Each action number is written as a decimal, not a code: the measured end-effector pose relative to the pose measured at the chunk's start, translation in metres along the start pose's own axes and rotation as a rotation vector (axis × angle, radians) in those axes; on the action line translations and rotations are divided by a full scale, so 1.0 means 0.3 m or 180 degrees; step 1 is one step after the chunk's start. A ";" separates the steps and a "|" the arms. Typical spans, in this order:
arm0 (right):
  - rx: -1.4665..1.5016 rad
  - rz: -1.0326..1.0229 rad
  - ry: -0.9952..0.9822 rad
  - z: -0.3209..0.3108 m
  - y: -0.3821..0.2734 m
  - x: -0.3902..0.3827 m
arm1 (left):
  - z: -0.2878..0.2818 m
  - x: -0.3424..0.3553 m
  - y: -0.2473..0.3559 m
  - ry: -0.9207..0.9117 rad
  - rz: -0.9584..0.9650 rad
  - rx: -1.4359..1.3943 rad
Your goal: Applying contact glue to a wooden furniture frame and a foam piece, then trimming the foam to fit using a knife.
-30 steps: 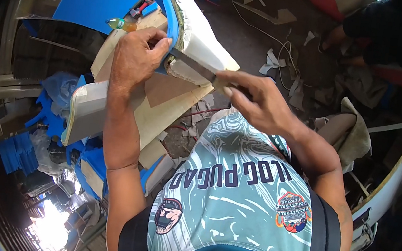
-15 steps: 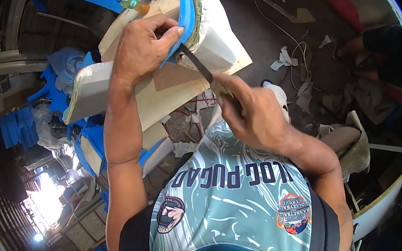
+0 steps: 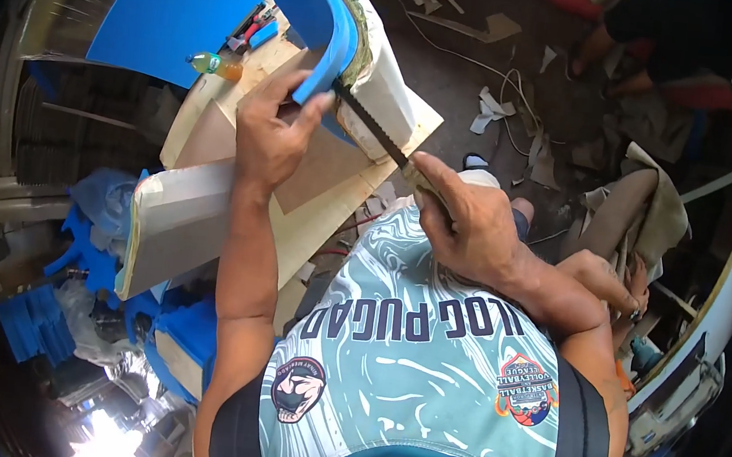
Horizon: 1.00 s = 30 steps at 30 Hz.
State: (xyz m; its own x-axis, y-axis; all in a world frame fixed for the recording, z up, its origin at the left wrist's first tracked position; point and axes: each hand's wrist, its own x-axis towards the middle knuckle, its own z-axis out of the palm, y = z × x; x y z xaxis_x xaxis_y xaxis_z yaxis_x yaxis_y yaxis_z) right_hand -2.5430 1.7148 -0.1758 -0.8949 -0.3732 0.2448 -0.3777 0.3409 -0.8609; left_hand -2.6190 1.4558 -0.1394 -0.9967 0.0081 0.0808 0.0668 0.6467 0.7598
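My left hand (image 3: 276, 134) pinches the lower end of a bent blue foam sheet (image 3: 313, 13) between thumb and fingers. The foam runs along the edge of a white-covered, curved piece (image 3: 382, 56) with a greenish-brown layer showing between them. My right hand (image 3: 472, 222) is closed round the handle of a long, dark serrated knife (image 3: 376, 129). Its blade slants up to the left, and the tip meets the foam's edge beside my left fingertips. The handle is mostly hidden in my fist.
A bottle of orange liquid (image 3: 215, 65) lies beyond my left hand, near a flat blue sheet (image 3: 162, 6). A white-covered panel (image 3: 178, 218) is left of my forearm. A white cable (image 3: 442, 54) and scraps (image 3: 490, 109) litter the floor. Another person's hand (image 3: 601, 280) is near my right elbow.
The view has shifted. My left hand has moved from pressing atop the foam to gripping its lower end. The knife has turned, now showing its toothed edge. Another person's hand has appeared at right.
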 end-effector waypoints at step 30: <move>-0.1032 0.0465 0.0717 0.226 0.313 0.009 | 0.288 0.160 -0.066 0.0277 0.0445 -0.0438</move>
State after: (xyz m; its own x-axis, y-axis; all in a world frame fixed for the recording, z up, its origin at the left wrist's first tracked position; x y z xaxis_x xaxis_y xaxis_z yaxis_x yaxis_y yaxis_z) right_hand -2.5648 1.6874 -0.2863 -0.9606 -0.1151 0.2531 -0.2662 0.6436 -0.7176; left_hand -2.6722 1.5093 -0.2064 -0.9699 0.0208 0.2425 0.2159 0.5335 0.8178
